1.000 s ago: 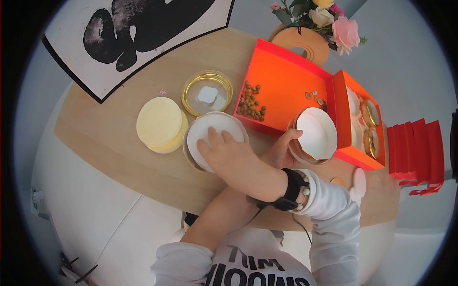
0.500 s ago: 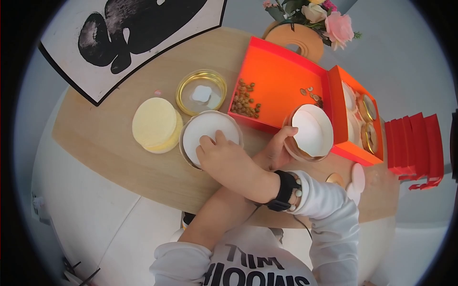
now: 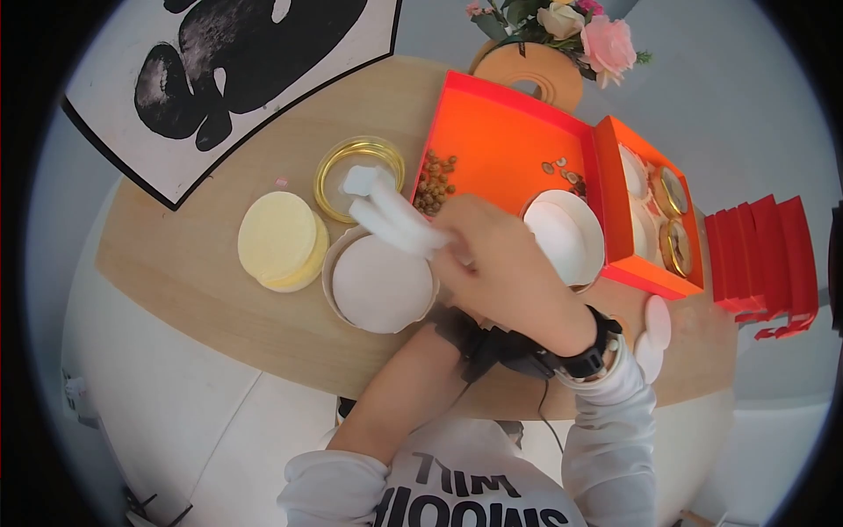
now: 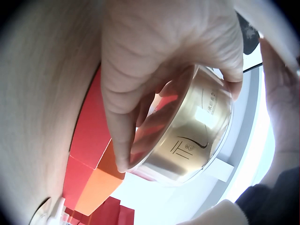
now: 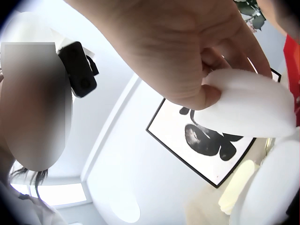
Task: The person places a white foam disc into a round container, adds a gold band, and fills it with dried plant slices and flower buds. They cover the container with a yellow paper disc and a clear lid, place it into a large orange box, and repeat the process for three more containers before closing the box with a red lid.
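Observation:
In the head view my right hand (image 3: 505,263) pinches a soft white piece (image 3: 399,220), blurred, above the rim of a white-filled round tub (image 3: 384,283). The right wrist view shows thumb and fingers closed on this white piece (image 5: 251,103). My left arm crosses beneath the right. The left wrist view has my left hand (image 4: 164,56) gripping a round clear-walled container with a gold surface (image 4: 192,131), fingers spread across its rim. From above, this container's white interior (image 3: 562,233) shows, while the right hand hides most of the left.
Pale yellow discs (image 3: 277,237) lie left of the tub, with a gold-rimmed lid (image 3: 329,193) behind it. An orange-red box (image 3: 500,132) holds brown pieces. Jars sit in a smaller orange box (image 3: 628,237); red folded pieces (image 3: 760,259), flowers (image 3: 606,48) and a framed picture (image 3: 250,70) surround them.
My right hand has risen out of the tub and moved right, now with the white piece pinched in it. My left hand still holds the gold container. The head view has shifted slightly.

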`<state>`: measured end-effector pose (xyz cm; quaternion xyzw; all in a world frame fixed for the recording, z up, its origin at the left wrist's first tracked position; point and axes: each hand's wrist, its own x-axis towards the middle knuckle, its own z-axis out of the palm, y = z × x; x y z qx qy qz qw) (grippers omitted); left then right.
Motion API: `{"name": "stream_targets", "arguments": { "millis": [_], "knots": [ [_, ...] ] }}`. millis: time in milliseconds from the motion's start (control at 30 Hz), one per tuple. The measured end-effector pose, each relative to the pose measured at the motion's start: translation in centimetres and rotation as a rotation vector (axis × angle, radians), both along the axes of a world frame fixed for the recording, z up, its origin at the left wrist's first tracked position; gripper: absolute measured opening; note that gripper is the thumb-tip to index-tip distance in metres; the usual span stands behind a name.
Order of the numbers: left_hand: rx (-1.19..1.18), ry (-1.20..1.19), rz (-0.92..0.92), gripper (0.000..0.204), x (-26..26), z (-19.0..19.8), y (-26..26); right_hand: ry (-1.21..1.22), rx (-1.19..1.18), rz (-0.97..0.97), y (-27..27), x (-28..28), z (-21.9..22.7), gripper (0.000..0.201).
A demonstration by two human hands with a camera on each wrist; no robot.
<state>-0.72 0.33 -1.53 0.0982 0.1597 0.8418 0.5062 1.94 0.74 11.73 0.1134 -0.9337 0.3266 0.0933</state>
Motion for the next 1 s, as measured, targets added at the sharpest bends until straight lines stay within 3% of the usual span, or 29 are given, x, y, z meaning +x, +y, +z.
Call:
{"name": "stream_targets", "arguments": {
  "millis": [67,133,167,233,300,400,500,733,1000],
  "knots": [
    [-0.011,0.038,0.031,0.063,0.2,0.7,0.0,0.078,-0.134,0.005,1.3,0.8,1.0,0.016],
    [0.003,0.084,0.069,0.063,0.5,1.4,-0.2,0.160,-0.140,-0.113,2.9,2.3,2.5,0.016],
    [0.018,0.104,0.087,0.063,0.4,1.6,-0.1,0.272,-0.044,-0.077,4.5,2.7,2.9,0.015],
    [0.170,0.002,-0.021,0.066,0.2,1.9,-0.2,0.359,-0.075,-0.141,6.1,3.8,3.8,0.015],
    [0.219,0.005,-0.039,0.070,0.1,2.1,-0.1,0.275,0.136,-0.307,7.3,5.1,4.6,0.016],
    [0.181,0.003,-0.018,0.068,0.1,1.9,0.1,0.252,0.476,-0.325,9.0,5.9,2.7,0.016],
    [0.074,0.042,-0.027,0.072,0.4,2.1,0.1,0.183,0.733,-0.207,9.5,6.1,1.4,0.017],
    [0.022,0.054,-0.037,0.072,0.2,1.5,0.0,-0.037,0.512,-0.119,10.3,4.8,-0.7,0.018],
    [0.005,0.039,-0.014,0.071,0.3,1.8,0.0,-0.243,0.312,0.011,11.7,4.0,1.1,0.028]
  ]
}}
